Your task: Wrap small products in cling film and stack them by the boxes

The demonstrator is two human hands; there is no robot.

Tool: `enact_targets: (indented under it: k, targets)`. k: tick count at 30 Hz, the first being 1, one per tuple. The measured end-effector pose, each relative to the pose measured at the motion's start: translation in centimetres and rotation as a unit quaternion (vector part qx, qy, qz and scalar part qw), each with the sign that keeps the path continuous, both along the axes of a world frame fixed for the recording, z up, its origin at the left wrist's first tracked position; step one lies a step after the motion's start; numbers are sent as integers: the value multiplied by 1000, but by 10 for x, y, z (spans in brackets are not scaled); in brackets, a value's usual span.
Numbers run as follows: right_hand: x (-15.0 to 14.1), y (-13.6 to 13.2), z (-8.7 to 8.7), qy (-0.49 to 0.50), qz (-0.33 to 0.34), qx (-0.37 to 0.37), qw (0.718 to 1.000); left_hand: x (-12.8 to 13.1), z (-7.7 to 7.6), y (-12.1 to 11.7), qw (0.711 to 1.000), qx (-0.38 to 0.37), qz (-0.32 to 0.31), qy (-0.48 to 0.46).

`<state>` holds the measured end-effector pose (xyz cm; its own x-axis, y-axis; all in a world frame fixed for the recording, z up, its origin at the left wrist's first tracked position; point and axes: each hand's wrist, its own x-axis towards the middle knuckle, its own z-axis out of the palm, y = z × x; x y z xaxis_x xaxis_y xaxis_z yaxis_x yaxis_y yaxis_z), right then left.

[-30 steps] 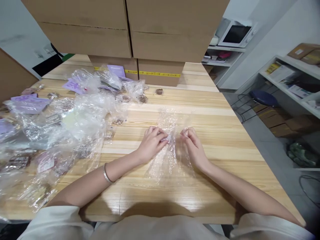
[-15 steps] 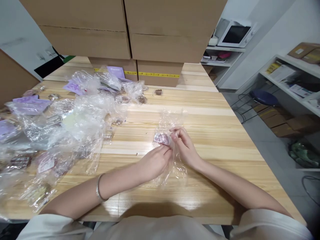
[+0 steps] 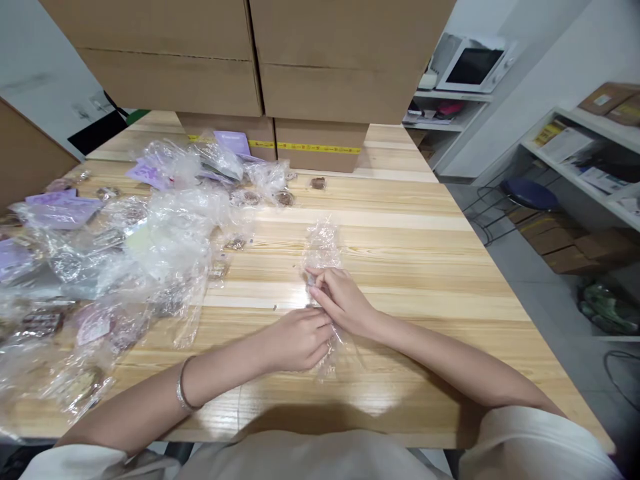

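Note:
A clear plastic wrapper [image 3: 323, 245] lies crumpled in front of me, sticking out beyond and below my hands. My right hand [image 3: 343, 299] pinches it near its middle, around a small packet that is now mostly covered by the fingers. Just below, my left hand [image 3: 301, 339] is closed on the same wrapper, with its fingertips tucked under and hidden. The two hands nearly touch. To the left spreads a heap of clear plastic bags [image 3: 170, 227], some holding brown pieces.
Cardboard boxes [image 3: 320, 147] with yellow tape stand stacked at the back of the wooden table [image 3: 425, 267]. Purple packets [image 3: 63, 210] lie among the bags. A small wrapped brown piece [image 3: 318, 183] sits near the boxes. A blue stool [image 3: 530, 193] and shelves are at right.
My right hand has moved left and slightly down, folding over the small packet, which was visible before. The wrapper looks narrower and gathered in. My left hand has shifted slightly left and down.

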<state>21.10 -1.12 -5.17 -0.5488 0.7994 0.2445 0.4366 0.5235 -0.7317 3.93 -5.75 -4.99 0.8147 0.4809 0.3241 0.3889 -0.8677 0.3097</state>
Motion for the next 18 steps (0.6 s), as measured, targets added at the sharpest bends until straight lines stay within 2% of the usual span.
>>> enact_targets:
  k: [2, 4, 5, 7, 10, 12, 15, 18]
  targets:
    - [1, 1, 1, -48, 17, 22, 998, -10, 9, 5, 996, 71, -12, -57]
    - [0, 0, 0, -95, 36, 54, 993, -20, 20, 14, 989, 95, 20, -109]
    - [-1, 0, -1, -112, 43, 71, 990, -23, 24, 20, 988, 79, 41, -124]
    - [-4, -1, -4, -133, 52, 100, 985, -26, 27, 33, 990, 2, 63, -124]
    - [-4, -2, -9, -136, 60, 126, 981, -27, 16, 51, 984, -140, 80, -79]
    - [3, -1, -10, -120, 91, 134, 980, -30, 5, 59, 974, -196, 100, -46]
    - [30, 1, -6, -86, 171, 134, 972, -39, -5, 64, 974, -205, 89, -22]
    - [64, 2, 0, -108, 165, 131, 971, -49, -3, 63, 988, -152, 37, 5]
